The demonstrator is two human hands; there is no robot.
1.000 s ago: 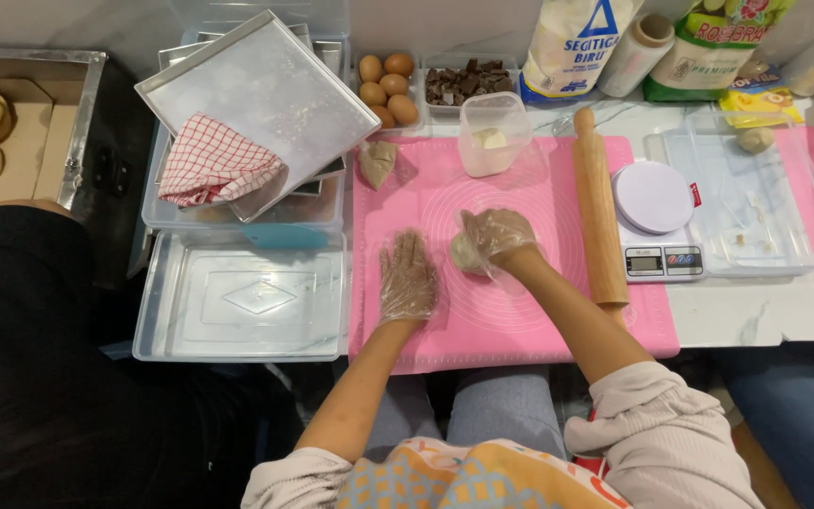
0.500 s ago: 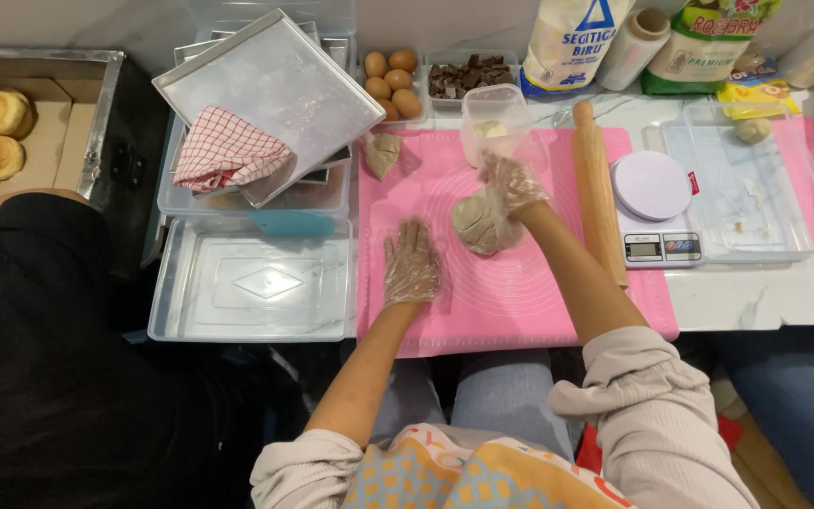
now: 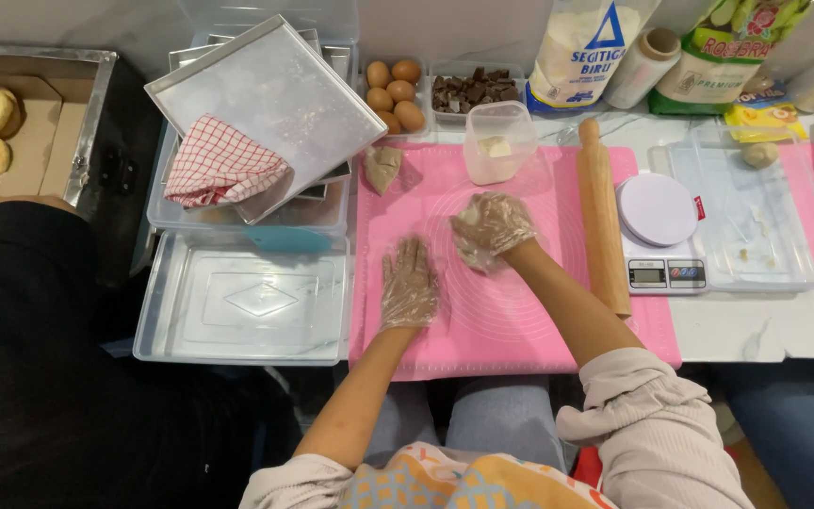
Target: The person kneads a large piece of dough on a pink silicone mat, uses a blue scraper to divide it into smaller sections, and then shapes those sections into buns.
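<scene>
On the pink mat (image 3: 511,320) my left hand (image 3: 410,285) lay flat, gloved, fingers spread and pressed to the surface, holding nothing. My right hand (image 3: 490,226), also gloved, was cupped over the dough (image 3: 471,247), fingers curled about it just above the mat's middle; most of the lump was hidden under my palm. Another dough piece (image 3: 384,168) sat at the mat's far left corner, beside a clear tub (image 3: 498,143). A rolling pin (image 3: 603,212) lay along the mat's right edge, touching a small scale (image 3: 659,231). Eggs (image 3: 395,92) and a tray of chocolate (image 3: 472,91) stood beyond the mat. To my left were stacked metal trays (image 3: 275,90) with a red checked cloth (image 3: 221,170) on them.
</scene>
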